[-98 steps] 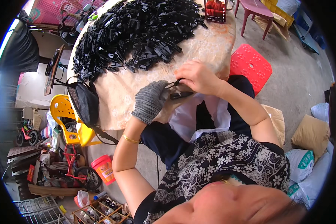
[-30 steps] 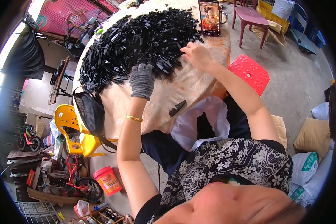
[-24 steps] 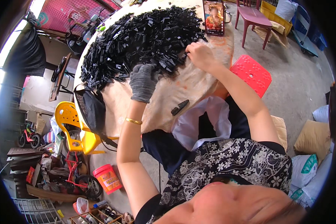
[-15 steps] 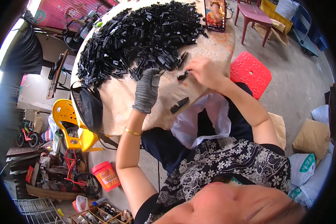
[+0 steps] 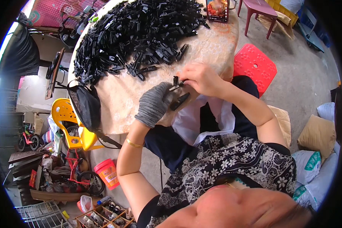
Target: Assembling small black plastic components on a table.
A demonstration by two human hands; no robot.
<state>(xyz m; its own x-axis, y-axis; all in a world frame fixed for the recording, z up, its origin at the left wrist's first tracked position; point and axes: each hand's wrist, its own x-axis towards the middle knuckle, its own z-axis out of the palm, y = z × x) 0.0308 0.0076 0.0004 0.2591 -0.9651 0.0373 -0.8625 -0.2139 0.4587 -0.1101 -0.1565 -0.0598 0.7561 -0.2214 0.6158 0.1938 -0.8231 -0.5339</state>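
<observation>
Small black plastic clip, narrow, angular, pinched between gloved left hand fingers and bare right hand fingers

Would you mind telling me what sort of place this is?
Probably an informal home workshop yard: a round table heaped with black plastic parts, plastic stools on concrete, and bicycles nearby.

you have two hands at work: one gloved left hand and one bare right hand. between them sit two small black plastic pieces, one pinched piece and one loose piece on the table. one big heap of black plastic parts, far too many to count. one red stool, one yellow chair, one orange bucket, one round table.
</observation>
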